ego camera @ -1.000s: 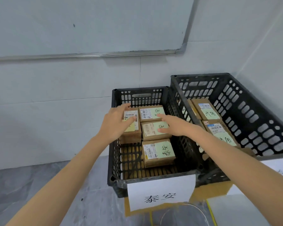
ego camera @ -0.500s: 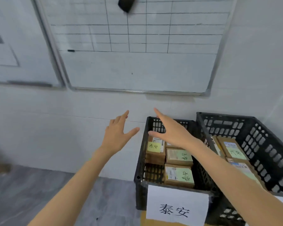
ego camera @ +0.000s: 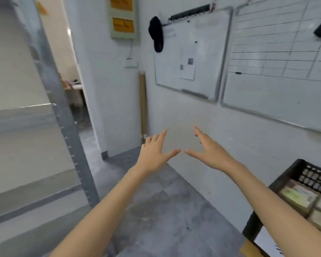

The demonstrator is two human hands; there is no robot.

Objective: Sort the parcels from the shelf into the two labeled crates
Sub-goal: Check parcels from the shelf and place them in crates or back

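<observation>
One landmark: the grey shelf upright [ego camera: 63, 112] slants down the left of the view, and every place below is reckoned from it.
Shelf: the metal shelf [ego camera: 20, 115] lies left of the upright. Only an end panel and one board edge show, and no parcel on it is in view.
Left hand: the left hand [ego camera: 153, 154] hangs in the air right of the upright and is the nearer of the two to it. Its fingers are straight and spread, thumb out, holding nothing.
Right hand: the right hand [ego camera: 211, 154] is just beside the left, further right of the upright. The thumb tips almost meet but stay apart, and its fingers are stretched and empty too.
Crate: the black crate [ego camera: 311, 173] sits far right of the upright, well apart from both hands. Sorted parcels [ego camera: 295, 197] lie flat inside it, blurred.
Bearing: the shelf lies to the left of the fingertips, and the crate lies back beside the right forearm.
Nearer hand: by my judgement, the left has the shorter reach to the shelf.
Next parcel: its long axis cannot be told, as it is hidden. Finding it likely means turning further left, past the upright.
</observation>
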